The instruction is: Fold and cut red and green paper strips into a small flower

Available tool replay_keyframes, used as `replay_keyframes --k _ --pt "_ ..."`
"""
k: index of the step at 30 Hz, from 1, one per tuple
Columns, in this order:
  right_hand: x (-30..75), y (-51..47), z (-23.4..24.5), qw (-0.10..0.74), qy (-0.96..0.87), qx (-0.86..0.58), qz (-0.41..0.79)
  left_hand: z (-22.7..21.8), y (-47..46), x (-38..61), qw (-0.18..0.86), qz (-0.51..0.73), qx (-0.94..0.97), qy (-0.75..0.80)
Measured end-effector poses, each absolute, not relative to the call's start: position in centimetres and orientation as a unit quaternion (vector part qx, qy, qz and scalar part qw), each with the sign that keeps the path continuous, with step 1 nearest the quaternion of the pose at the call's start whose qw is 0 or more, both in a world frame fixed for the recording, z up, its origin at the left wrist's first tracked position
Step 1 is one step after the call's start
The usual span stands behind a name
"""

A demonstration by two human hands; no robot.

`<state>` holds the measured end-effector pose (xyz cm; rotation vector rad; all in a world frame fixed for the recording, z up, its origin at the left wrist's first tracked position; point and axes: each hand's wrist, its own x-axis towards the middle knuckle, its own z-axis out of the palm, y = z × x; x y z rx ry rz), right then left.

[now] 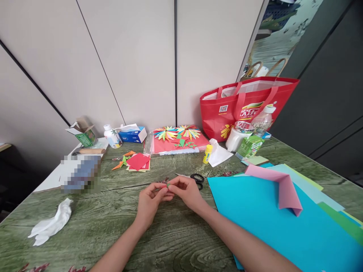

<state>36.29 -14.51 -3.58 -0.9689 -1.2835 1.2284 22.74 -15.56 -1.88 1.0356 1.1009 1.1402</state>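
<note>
My left hand (150, 202) and my right hand (187, 192) meet over the middle of the green wood-grain table (113, 226). Together their fingertips pinch a tiny folded piece of paper (167, 185), red with a bit of green showing. Both hands are closed around it and hide most of it. Black-handled scissors (197, 178) lie just beyond my right hand. A large blue paper sheet (269, 226) lies to the right under my right forearm, with a folded pink sheet (283, 187) on top.
A crumpled white tissue (51, 224) lies front left. Red and orange paper pieces (137, 161), star-shaped paper crafts (177, 133) on a red stack, a yellow glue stick (207, 153), a tissue box (132, 134), a white bottle (112, 136) and a red bag (244, 104) line the back.
</note>
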Motion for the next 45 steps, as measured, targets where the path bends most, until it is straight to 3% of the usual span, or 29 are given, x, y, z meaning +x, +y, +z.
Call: replay_keyframes --k 12,22,30,33,45 --pt "36.5 -14.6 -2.9 0.498 -0.519 -0.398 0.569 -1.3 -15.7 22.4 0.59 0.424 0.516 0.454" --pt "36.2 -14.4 -3.8 0.516 -0.507 -0.377 0.579 -1.9 -15.4 22.2 0.602 0.479 0.451 0.452" --pt "36.7 -14.5 -3.3 0.523 -0.626 -0.422 0.395 -1.7 -15.1 22.0 0.469 0.492 0.555 0.48" --pt "36.7 -14.7 -3.2 0.516 -0.671 -0.412 0.337 -1.7 -15.0 21.8 0.466 0.478 0.569 0.48" --pt "36.6 -14.7 -3.6 0.466 -0.647 -0.411 0.441 -2.2 -15.1 21.7 0.545 0.452 0.537 0.458"
